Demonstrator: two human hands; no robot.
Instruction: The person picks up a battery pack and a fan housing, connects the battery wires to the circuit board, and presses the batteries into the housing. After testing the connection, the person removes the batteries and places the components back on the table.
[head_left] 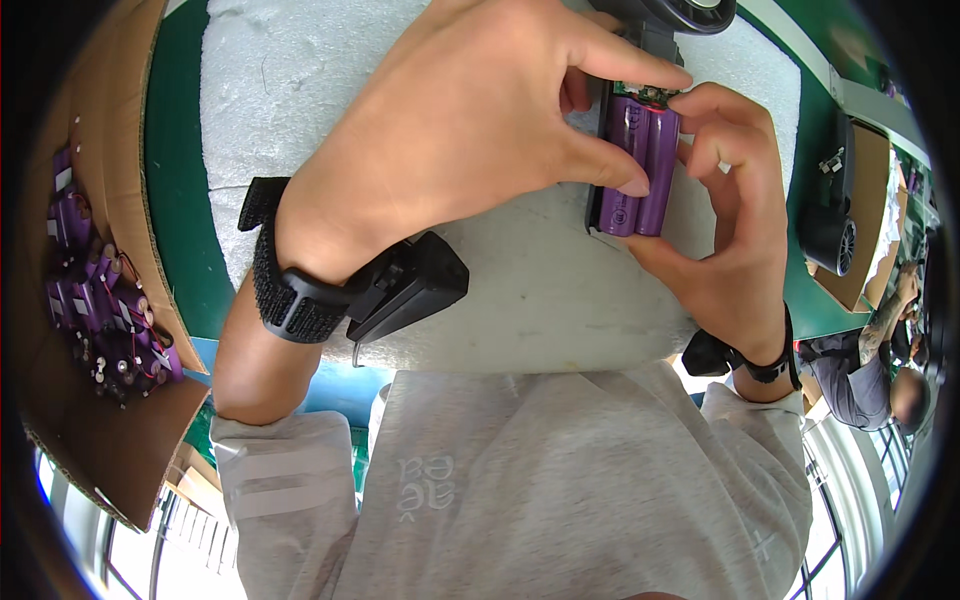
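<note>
A purple battery pack of cylindrical cells lies in the long black housing of a handheld device, a little right of the middle. A small green circuit board shows at its far end. My left hand reaches across from the left, its thumb pressed on the cells and its index finger stretched over the board. From the right, my right hand curls round the pack, with thumb at the near end and fingertips by the board. The left hand's other fingers are partly hidden.
A round black vented head tops the device. White foam padding covers the green table. At left, a cardboard box holds several purple battery packs. Another black device lies at right, near a co-worker.
</note>
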